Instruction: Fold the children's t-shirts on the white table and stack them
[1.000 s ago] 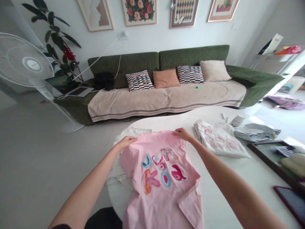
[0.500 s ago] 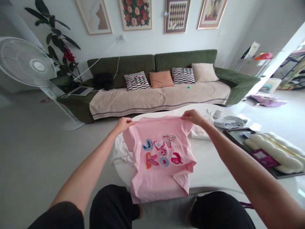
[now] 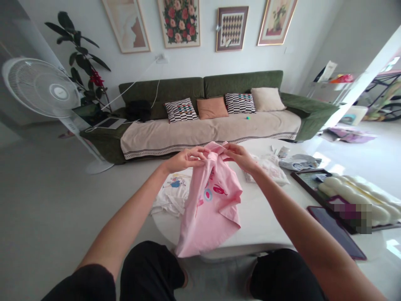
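Observation:
A pink T-shirt (image 3: 212,205) with colourful printed letters hangs in front of me over the near edge of a white table (image 3: 269,217). My left hand (image 3: 184,159) and my right hand (image 3: 239,155) both pinch its top edge, close together, so the shirt is folded lengthwise with the print partly hidden. A white printed shirt (image 3: 173,194) lies crumpled on the table below my left hand. A folded white shirt (image 3: 268,167) lies just right of my right hand.
A grey bag (image 3: 297,161) and a dark tray (image 3: 308,184) holding a pale cushion-like object (image 3: 357,194) sit at the table's right, with a dark tablet (image 3: 336,232) nearer. Beyond are a green sofa (image 3: 219,108), a standing fan (image 3: 44,90) and a plant (image 3: 83,62).
My hands have come together, bringing the shirt's two shoulders to meet and folding it in half lengthwise; before, they held it spread wide. The shirt was also lifted off the table.

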Demonstrator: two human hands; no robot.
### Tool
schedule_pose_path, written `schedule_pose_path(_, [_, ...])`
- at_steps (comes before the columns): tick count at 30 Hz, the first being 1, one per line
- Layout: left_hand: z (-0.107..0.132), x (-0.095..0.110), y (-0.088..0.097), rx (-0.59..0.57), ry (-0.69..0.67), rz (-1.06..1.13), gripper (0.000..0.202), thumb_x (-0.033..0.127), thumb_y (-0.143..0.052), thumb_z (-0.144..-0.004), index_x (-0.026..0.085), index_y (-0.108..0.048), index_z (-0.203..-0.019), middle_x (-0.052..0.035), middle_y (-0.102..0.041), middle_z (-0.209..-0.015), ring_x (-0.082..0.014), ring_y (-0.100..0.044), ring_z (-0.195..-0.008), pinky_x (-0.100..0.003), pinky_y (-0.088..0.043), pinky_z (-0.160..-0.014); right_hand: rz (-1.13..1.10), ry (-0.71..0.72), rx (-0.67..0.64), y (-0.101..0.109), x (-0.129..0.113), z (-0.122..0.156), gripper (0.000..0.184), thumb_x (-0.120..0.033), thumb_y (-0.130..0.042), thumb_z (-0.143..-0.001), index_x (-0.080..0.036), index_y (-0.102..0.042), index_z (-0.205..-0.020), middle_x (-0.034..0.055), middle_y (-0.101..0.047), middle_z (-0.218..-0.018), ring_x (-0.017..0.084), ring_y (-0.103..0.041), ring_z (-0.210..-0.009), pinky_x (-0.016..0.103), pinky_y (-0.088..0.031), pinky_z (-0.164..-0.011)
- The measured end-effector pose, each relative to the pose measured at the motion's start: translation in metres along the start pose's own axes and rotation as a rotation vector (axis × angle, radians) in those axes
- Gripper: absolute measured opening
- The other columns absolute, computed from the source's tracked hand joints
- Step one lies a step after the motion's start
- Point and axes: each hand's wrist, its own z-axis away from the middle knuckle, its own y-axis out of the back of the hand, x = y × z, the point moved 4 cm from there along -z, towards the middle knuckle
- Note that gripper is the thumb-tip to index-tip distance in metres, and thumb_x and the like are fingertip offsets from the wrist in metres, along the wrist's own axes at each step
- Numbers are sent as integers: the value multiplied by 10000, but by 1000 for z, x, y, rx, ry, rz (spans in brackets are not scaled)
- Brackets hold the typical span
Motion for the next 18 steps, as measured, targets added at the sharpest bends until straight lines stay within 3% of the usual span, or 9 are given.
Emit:
schedule_pose_path(2, [-12,7,-10,37,-33,-101,210,351,-609,-721,193,-692,-831,-77,-439,-1271,-210,-387,-1179,-319,-258,-991,-108,-14,-91,-16,-6,-4,213,-372,-587,-710,-178,-551,-789,3,-593,-814,116,-568,-745,280,-477,-701])
schedule_pose_path(4, [-23,5,-17,33,-45,-179,208,347,-615,-713,185,-695,-817,-79,-473,-1236,-205,-421,-1145,-307,-276,-979,-133,-16,-156,-24,-14,-8,225,-375,-594,-705,-175,-553,-800,9,-600,-809,118,-573,-749,271,-472,-700])
schedule_pose_path(6, [-31,-3,-21,28,-32,-210,210,335,-604,-718,168,-693,-811,-79,-561,-1108,-186,-505,-1027,-282,-351,-903,-62,-2,-99,-22,-22,-11,275,-409,-567,-724,-189,-538,-887,17,-608,-818,126,-577,-751,260,-468,-667])
schedule_pose_path(8, [-38,-10,-19,96,14,-227,227,331,-590,-721,148,-688,-814,-64,-626,-935,-165,-557,-875,-254,-405,-790,123,-2,40,-16,-27,-12,337,-446,-561,-718,-203,-510,-945,18,-605,-805,134,-573,-731,247,-458,-609])
schedule_pose_path(10, [-44,-14,-15,176,89,-216,249,336,-585,-714,129,-686,-808,-45,-644,-799,-152,-565,-752,-233,-418,-682,368,-37,128,-13,-29,-11,369,-443,-613,-667,-198,-508,-923,7,-586,-744,133,-552,-670,230,-431,-548])
schedule_pose_path(13, [-53,-14,-8,179,195,-60,264,316,-575,-711,115,-679,-846,-35,-646,-731,-125,-552,-650,-212,-407,-590,587,-81,110,-16,-27,-11,363,-340,-674,-593,-182,-521,-882,-23,-538,-649,105,-492,-574,201,-374,-485])
schedule_pose_path(18, [-48,-19,32,193,316,233,247,263,-589,-691,123,-664,-880,-43,-651,-792,-91,-545,-632,-187,-402,-569,294,-47,5,6,-35,-11,348,-262,-596,-652,-185,-495,-976,-61,-488,-573,62,-424,-468,175,-343,-441])
